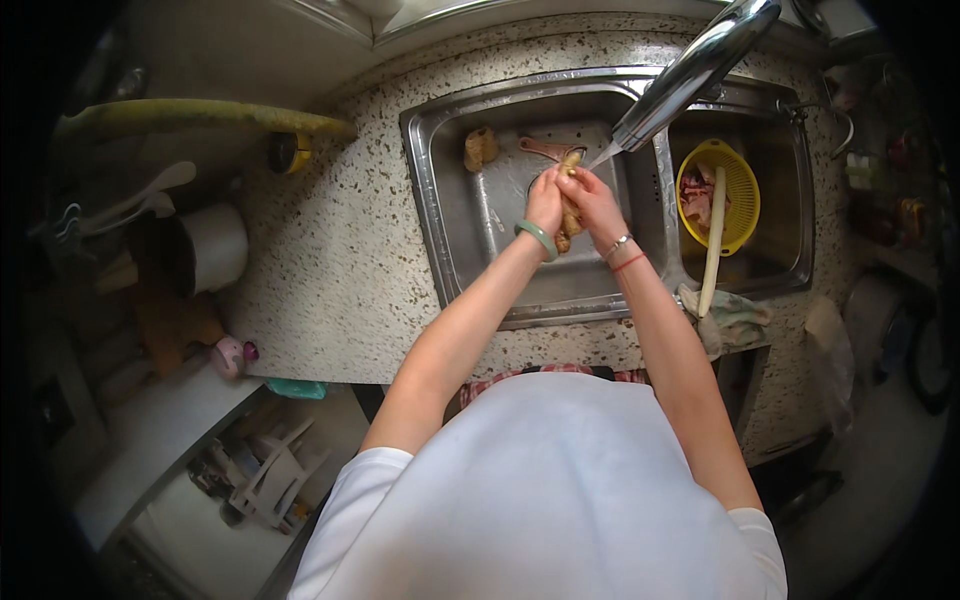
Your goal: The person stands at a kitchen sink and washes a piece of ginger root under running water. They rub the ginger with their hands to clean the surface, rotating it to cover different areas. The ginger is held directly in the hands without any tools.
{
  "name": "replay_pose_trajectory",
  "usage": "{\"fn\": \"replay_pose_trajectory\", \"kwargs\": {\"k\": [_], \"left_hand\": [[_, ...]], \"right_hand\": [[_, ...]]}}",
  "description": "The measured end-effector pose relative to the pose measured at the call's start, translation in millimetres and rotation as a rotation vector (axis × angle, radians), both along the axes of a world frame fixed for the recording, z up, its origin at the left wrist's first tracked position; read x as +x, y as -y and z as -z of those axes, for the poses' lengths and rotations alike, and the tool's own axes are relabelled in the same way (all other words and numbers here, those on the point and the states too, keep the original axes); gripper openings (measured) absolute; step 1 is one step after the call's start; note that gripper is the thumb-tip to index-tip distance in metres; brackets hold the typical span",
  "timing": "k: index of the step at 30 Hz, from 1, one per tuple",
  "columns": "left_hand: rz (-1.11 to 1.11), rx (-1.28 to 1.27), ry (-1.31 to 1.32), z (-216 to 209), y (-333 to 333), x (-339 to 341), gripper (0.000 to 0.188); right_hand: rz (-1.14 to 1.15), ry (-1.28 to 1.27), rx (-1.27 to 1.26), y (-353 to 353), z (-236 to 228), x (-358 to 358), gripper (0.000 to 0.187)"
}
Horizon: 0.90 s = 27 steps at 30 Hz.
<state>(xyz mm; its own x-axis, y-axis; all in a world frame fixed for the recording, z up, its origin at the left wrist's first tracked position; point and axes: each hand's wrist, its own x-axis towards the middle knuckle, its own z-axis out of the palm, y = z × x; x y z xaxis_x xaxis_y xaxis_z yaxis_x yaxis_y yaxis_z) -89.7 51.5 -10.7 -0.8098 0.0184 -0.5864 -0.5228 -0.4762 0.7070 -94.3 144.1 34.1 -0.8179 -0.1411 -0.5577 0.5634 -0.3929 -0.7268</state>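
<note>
Over the left sink basin, both my hands hold a knobbly tan piece of ginger root [571,218]. My left hand [544,205] is closed round its left side, and my right hand [594,203] grips it from the right. Its upper end pokes out past my fingertips, close to the stream from the chrome faucet [655,100]. Just beyond my hands, a peeler with an orange-pink handle [545,148] lies on the basin floor. Farther left in the basin sits a short brownish chunk [481,148], too small to name.
In the right basin stands a yellow colander [742,205] with pinkish raw meat [697,190]. A long pale stick [713,250] leans across it onto the front rim, beside a crumpled cloth [740,318]. A white pot [218,248] stands at the left on the speckled counter [330,250].
</note>
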Motion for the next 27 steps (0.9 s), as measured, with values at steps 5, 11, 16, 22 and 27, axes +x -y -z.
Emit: {"fn": "replay_pose_trajectory", "kwargs": {"k": [5,11,16,22,27], "left_hand": [[0.124,-0.535,-0.075,-17,-15,7,0.036],[0.296,-0.171,0.185,-40,-4,2,0.036],[0.284,0.105,0.264,-42,11,-13,0.035],[0.404,0.097,0.268,-51,6,-11,0.029],[0.396,-0.446,-0.008,-39,0,-9,0.037]], "right_hand": [[-0.020,-0.111,0.413,4,51,-12,0.029],[-0.140,0.212,0.113,-14,31,-18,0.041],[0.031,0.127,-0.178,-14,14,6,0.024],[-0.080,0.093,0.030,-16,20,-1,0.028],[-0.081,0.072,0.175,-14,31,-11,0.030]]}}
